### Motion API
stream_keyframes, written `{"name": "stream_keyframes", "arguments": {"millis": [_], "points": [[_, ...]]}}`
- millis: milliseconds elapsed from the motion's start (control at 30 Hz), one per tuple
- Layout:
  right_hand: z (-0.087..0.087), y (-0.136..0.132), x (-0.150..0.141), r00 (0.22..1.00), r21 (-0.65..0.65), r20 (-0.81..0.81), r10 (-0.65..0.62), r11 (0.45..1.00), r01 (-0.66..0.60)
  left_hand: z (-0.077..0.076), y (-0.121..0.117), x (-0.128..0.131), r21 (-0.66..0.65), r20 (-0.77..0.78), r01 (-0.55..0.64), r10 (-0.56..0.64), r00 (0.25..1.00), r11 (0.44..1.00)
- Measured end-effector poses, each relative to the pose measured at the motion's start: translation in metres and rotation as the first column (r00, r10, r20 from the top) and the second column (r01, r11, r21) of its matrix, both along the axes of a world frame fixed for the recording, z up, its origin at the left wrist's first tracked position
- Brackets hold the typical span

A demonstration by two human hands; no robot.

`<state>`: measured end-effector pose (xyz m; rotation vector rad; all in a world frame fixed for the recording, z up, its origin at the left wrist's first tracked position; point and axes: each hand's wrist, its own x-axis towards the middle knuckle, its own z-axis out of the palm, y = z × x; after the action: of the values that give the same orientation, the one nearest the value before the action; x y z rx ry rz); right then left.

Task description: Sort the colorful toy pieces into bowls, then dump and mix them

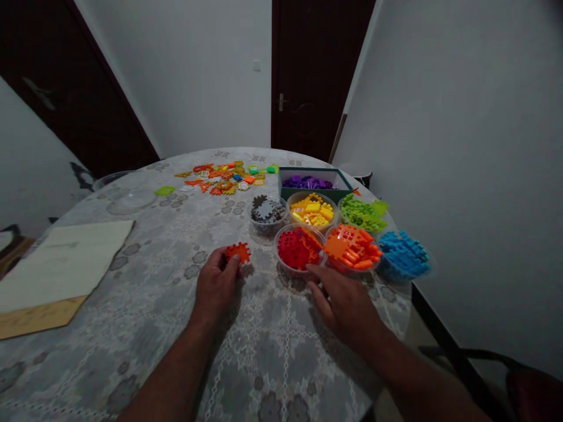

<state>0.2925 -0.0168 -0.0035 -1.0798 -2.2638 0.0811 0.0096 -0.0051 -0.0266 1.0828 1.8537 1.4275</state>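
Between thumb and fingers, my left hand (219,278) pinches a flat orange building piece (238,252) with toothed edges, just above the cloth. To the right, my right hand (343,296) is at the front rim of a clear bowl (281,266) of red pieces (295,248). Its fingers are apart and show nothing between them; I cannot tell whether a fingertip presses on the rim. An orange piece lies over the red ones. Beside that bowl, just beyond my right hand, stands a bowl of orange pieces (352,246).
Grey pieces (267,210), yellow pieces (312,209), green pieces (363,212) and blue pieces (403,254) fill neighbouring bowls. Behind them stands a green box (288,191) with purple pieces. Mixed pieces (229,177) lie scattered at the back. Clear lids (132,201) and a paper folder (61,264) lie left.
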Motion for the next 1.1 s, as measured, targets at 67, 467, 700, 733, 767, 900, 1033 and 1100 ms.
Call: {"name": "stream_keyframes", "arguments": {"millis": [67, 467, 700, 733, 767, 900, 1033, 1100], "points": [[-0.008, 0.007, -0.003, 0.998, -0.004, 0.027, -0.053, 0.999, 0.053, -0.001, 0.003, -0.01, 0.02, 0.009, -0.075, 0.075, 0.997, 0.997], [-0.03, 0.011, -0.011, 0.992, -0.012, -0.084, -0.096, 0.995, 0.096, -0.022, 0.018, -0.047, 0.088, 0.212, -0.271, 0.248, 0.945, 0.958], [-0.028, 0.0, -0.027, 0.998, 0.017, -0.051, 0.031, 0.999, -0.031, -0.024, 0.02, -0.064, 0.1, 0.197, -0.322, 0.299, 0.934, 0.941], [-0.025, -0.001, -0.032, 0.997, -0.007, -0.048, 0.058, 0.998, -0.059, -0.025, 0.021, -0.069, 0.106, 0.214, -0.336, 0.309, 0.927, 0.936], [-0.022, -0.001, -0.037, 0.995, -0.031, -0.05, 0.087, 0.996, -0.088, -0.027, 0.022, -0.073, 0.109, 0.247, -0.341, 0.307, 0.919, 0.934], [-0.003, 0.004, -0.066, 0.977, -0.143, -0.08, 0.196, 0.968, -0.206, -0.03, 0.027, -0.082, 0.103, 0.462, -0.288, 0.211, 0.861, 0.952], [0.011, 0.022, -0.105, 0.948, -0.297, -0.203, 0.244, 0.907, -0.297, -0.032, 0.029, -0.087, 0.118, 0.571, -0.296, 0.179, 0.802, 0.948], [0.011, 0.037, -0.128, 0.92, -0.397, -0.33, 0.214, 0.853, -0.34, -0.034, 0.03, -0.092, 0.126, 0.598, -0.305, 0.173, 0.782, 0.944]]}}
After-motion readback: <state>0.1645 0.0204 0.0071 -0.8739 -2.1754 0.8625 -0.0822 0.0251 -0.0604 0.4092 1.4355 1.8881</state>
